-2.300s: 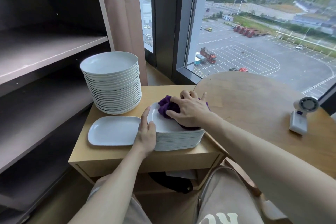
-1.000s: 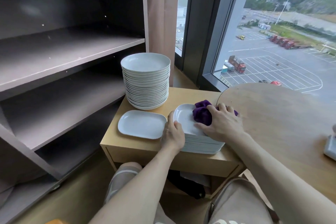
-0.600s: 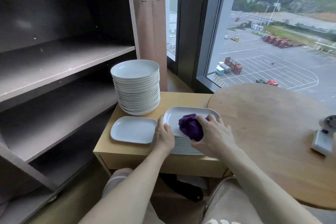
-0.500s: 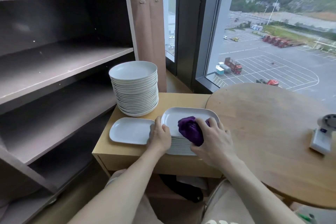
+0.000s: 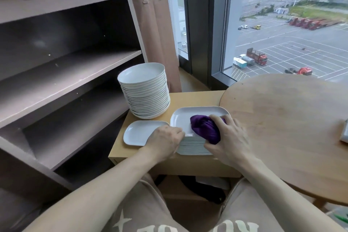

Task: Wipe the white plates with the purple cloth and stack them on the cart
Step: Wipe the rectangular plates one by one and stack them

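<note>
- soft, even daylight comes in through the window ahead and to the right.
- the shelves on the left are dim, their depths near black.
- the plates carry a faint sheen and throw soft shadows on the counter.
- the middle is sharp: the cloth shows its folds.
- straight lines bow and lean toward the edges.
</note>
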Tool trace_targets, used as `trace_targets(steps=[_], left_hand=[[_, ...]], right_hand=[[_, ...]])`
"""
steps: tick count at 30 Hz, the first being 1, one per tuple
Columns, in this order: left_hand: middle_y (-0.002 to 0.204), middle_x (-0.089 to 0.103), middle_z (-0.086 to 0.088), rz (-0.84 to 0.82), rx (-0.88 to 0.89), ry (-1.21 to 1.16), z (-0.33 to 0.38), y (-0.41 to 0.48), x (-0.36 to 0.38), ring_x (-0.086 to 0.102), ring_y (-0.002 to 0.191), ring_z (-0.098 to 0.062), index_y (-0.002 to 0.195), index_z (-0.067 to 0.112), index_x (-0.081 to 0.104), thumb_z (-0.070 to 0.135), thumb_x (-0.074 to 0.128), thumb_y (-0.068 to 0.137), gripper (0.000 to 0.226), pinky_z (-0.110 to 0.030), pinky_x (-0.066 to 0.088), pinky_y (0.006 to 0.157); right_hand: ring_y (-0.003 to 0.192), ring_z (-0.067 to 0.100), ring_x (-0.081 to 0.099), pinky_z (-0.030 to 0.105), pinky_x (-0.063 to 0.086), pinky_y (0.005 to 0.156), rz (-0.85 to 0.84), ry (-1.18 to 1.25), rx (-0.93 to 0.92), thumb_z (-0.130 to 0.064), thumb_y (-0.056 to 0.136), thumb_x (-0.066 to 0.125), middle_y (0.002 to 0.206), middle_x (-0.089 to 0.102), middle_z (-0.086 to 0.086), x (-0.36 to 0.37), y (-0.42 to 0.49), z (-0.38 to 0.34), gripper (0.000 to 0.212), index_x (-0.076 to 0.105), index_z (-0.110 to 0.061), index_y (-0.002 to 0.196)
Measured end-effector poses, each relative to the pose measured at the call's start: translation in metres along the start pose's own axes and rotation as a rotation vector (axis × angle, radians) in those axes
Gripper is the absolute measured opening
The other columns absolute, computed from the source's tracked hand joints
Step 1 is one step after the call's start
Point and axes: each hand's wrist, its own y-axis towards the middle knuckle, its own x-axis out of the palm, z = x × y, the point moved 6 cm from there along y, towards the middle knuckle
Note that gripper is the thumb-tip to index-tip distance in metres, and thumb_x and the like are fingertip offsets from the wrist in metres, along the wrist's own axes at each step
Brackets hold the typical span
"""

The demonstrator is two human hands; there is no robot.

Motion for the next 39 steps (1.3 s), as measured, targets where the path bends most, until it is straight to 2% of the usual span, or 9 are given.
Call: trace_targets(steps=[1, 4, 7, 16, 22, 25, 30, 35, 39], left_hand=[[0.092, 0.067, 0.007, -0.049, 0.015, 0.018, 0.000, 0.001, 0.000, 0.063, 0.072, -0.018, 0.101, 0.021, 0.070, 0.020, 0.063, 0.088, 0.015, -0.028, 0.043, 0.060], [0.107, 0.061, 0.004, -0.194, 0.061, 0.024, -0.005, 0.007, 0.003, 0.063, 0.088, -0.023, 0.121, 0.019, 0.059, 0.019, 0.039, 0.101, 0.028, -0.033, 0.034, 0.060], [0.101, 0.058, 0.003, -0.238, 0.128, 0.107, -0.005, 0.012, -0.002, 0.063, 0.086, -0.025, 0.114, 0.016, 0.056, 0.017, 0.034, 0.103, 0.024, -0.034, 0.027, 0.059], [0.104, 0.063, 0.006, -0.261, 0.136, 0.103, -0.006, 0.014, -0.008, 0.064, 0.092, -0.020, 0.118, 0.022, 0.059, 0.020, 0.034, 0.104, 0.029, -0.033, 0.025, 0.058], [0.082, 0.056, 0.005, -0.295, 0.140, 0.163, -0.007, 0.013, -0.013, 0.061, 0.077, -0.022, 0.098, 0.017, 0.057, -0.001, 0.041, 0.088, 0.026, -0.031, 0.016, 0.048], [0.080, 0.048, 0.004, -0.293, 0.143, 0.191, -0.009, 0.013, -0.017, 0.058, 0.076, -0.023, 0.094, 0.015, 0.054, -0.005, 0.042, 0.082, 0.026, -0.031, 0.022, 0.050], [0.078, 0.062, 0.003, -0.161, 0.173, 0.230, -0.020, 0.011, -0.032, 0.062, 0.068, -0.019, 0.087, 0.015, 0.064, -0.001, 0.056, 0.084, 0.018, -0.030, 0.046, 0.048], [0.100, 0.064, -0.001, -0.214, 0.159, 0.204, -0.029, 0.011, -0.026, 0.062, 0.090, -0.023, 0.113, 0.012, 0.062, -0.004, 0.038, 0.094, 0.034, -0.038, 0.054, 0.068], [0.076, 0.063, -0.002, -0.105, 0.214, 0.194, -0.019, 0.003, -0.034, 0.060, 0.063, -0.024, 0.089, 0.009, 0.069, -0.007, 0.055, 0.080, 0.024, -0.035, 0.054, 0.054]], right_hand=[[0.105, 0.023, 0.048, 0.039, 0.041, 0.082, -0.003, 0.007, 0.002, -0.051, 0.068, 0.061, 0.116, 0.049, -0.008, 0.000, 0.000, 0.000, 0.067, 0.048, -0.040, 0.132], [0.106, 0.023, 0.048, 0.039, 0.040, 0.083, -0.001, 0.019, 0.000, -0.049, 0.069, 0.065, 0.116, 0.050, -0.008, 0.001, 0.001, 0.001, 0.066, 0.049, -0.040, 0.132], [0.107, 0.024, 0.049, 0.039, 0.039, 0.082, 0.001, 0.022, -0.002, -0.050, 0.068, 0.065, 0.116, 0.051, -0.007, 0.002, 0.002, 0.003, 0.068, 0.049, -0.038, 0.134], [0.108, 0.023, 0.049, 0.039, 0.038, 0.082, 0.032, 0.070, -0.009, -0.052, 0.067, 0.061, 0.118, 0.053, -0.006, 0.001, 0.003, 0.003, 0.066, 0.047, -0.040, 0.131], [0.110, 0.024, 0.049, 0.039, 0.039, 0.084, 0.040, 0.071, -0.017, -0.051, 0.068, 0.063, 0.119, 0.053, -0.006, 0.000, 0.002, 0.003, 0.068, 0.048, -0.040, 0.133], [0.112, 0.024, 0.048, 0.038, 0.036, 0.084, 0.040, 0.084, -0.024, -0.049, 0.070, 0.066, 0.122, 0.053, -0.006, -0.001, 0.003, 0.002, 0.069, 0.048, -0.039, 0.135], [0.113, 0.024, 0.049, 0.037, 0.037, 0.084, 0.071, 0.108, -0.035, -0.046, 0.071, 0.070, 0.123, 0.054, -0.005, -0.004, 0.002, -0.001, 0.070, 0.049, -0.037, 0.136], [0.113, 0.024, 0.049, 0.036, 0.035, 0.082, 0.091, 0.110, -0.040, -0.049, 0.069, 0.068, 0.123, 0.055, -0.004, -0.004, 0.002, -0.001, 0.070, 0.050, -0.036, 0.136], [0.111, 0.024, 0.049, 0.037, 0.035, 0.083, 0.087, 0.105, -0.047, -0.050, 0.068, 0.064, 0.122, 0.054, -0.005, -0.002, 0.000, -0.002, 0.069, 0.049, -0.037, 0.135]])
